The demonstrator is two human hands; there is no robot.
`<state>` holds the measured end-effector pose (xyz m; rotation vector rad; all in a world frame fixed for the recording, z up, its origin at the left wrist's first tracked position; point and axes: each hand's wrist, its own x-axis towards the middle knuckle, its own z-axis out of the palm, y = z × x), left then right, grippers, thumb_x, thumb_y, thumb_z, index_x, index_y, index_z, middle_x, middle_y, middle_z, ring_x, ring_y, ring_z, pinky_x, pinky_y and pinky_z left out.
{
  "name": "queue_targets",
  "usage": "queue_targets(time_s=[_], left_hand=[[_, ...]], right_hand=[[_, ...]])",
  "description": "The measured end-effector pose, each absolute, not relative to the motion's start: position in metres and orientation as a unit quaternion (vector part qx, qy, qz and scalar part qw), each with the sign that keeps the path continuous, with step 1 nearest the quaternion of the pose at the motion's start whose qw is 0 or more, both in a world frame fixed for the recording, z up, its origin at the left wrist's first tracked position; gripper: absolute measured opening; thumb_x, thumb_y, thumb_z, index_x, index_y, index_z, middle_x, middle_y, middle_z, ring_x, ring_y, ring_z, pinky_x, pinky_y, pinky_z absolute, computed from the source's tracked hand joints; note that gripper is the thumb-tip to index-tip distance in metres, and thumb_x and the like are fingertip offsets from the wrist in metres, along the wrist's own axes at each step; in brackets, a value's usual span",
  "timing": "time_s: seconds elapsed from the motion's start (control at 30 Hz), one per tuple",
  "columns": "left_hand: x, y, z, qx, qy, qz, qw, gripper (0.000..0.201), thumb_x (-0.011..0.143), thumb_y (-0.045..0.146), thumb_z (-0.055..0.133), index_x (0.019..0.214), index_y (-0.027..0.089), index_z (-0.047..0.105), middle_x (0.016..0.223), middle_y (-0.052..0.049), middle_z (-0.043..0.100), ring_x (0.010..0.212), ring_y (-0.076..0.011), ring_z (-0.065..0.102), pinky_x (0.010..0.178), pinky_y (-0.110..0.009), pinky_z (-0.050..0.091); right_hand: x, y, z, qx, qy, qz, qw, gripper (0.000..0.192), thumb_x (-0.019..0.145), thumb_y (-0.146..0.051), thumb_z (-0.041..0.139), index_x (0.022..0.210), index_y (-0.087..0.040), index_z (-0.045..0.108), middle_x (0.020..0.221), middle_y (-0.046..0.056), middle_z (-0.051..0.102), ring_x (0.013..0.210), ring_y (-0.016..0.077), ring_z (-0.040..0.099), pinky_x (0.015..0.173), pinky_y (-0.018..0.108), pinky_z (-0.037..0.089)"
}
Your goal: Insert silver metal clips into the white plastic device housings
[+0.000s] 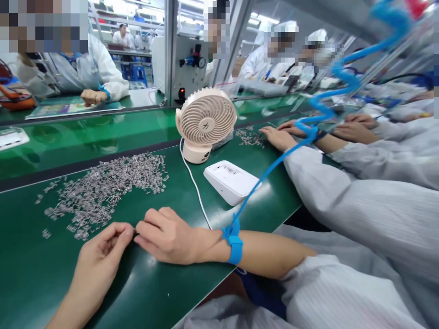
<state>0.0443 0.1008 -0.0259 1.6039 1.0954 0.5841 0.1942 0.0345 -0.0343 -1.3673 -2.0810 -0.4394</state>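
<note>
My left hand (98, 258) and my right hand (168, 235) meet fingertip to fingertip on the green mat (154, 283), pinching something tiny between them; the piece itself is too small to make out. Just beyond them spreads a wide pile of several small clear parts (103, 187). A blue wrist strap (233, 244) circles my right wrist, and its coiled blue cord (329, 109) rises up to the right.
A beige desk fan (205, 122) and a white box (230, 181) stand behind my right hand, with a white cable (194, 183) running between. A neighbour's hands (279, 137) work at a smaller parts pile (249, 137). Other people sit across the bench.
</note>
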Motion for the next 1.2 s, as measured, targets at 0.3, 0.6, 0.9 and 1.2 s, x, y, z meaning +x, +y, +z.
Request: queue_targets(time_s=[0.3, 0.6, 0.9, 1.2], left_hand=[[0.044, 0.102, -0.024, 0.63, 0.467, 0.226, 0.578, 0.042, 0.038, 0.05, 0.075, 0.066, 0.022, 0.063, 0.077, 0.002, 0.065, 0.07, -0.0138, 0.057, 0.061, -0.013, 0.048], [0.045, 0.102, -0.021, 0.673, 0.453, 0.223, 0.541, 0.039, 0.045, 0.053, 0.07, 0.067, 0.021, 0.066, 0.074, 0.0, 0.067, 0.071, -0.0157, 0.061, 0.061, -0.014, 0.048], [0.041, 0.105, -0.028, 0.728, 0.43, 0.22, 0.487, 0.045, 0.055, 0.057, 0.063, 0.078, 0.02, 0.07, 0.078, -0.003, 0.069, 0.071, -0.0168, 0.062, 0.06, -0.018, 0.049], [0.039, 0.103, -0.027, 0.777, 0.383, 0.227, 0.445, 0.042, 0.062, 0.058, 0.058, 0.078, 0.021, 0.07, 0.075, -0.002, 0.069, 0.063, -0.0169, 0.061, 0.05, -0.02, 0.046]], right_hand=[[0.195, 0.035, -0.037, -0.489, -0.787, -0.211, 0.312, 0.018, 0.087, -0.014, 0.039, 0.081, -0.016, 0.056, 0.07, 0.001, 0.051, 0.057, 0.0126, 0.041, 0.052, 0.026, 0.032], [0.198, 0.038, -0.039, -0.514, -0.802, -0.183, 0.244, 0.023, 0.087, -0.016, 0.036, 0.074, -0.013, 0.055, 0.069, 0.003, 0.046, 0.061, 0.0145, 0.041, 0.053, 0.027, 0.032], [0.234, 0.031, -0.015, -0.599, -0.694, -0.157, 0.366, 0.027, 0.083, -0.007, 0.032, 0.081, -0.014, 0.058, 0.07, 0.003, 0.043, 0.065, 0.0136, 0.042, 0.059, 0.024, 0.035], [0.286, 0.0, -0.019, -0.766, -0.525, -0.197, 0.315, 0.017, 0.081, -0.021, 0.044, 0.087, -0.016, 0.059, 0.086, 0.007, 0.06, 0.077, 0.0198, 0.054, 0.075, 0.038, 0.036]])
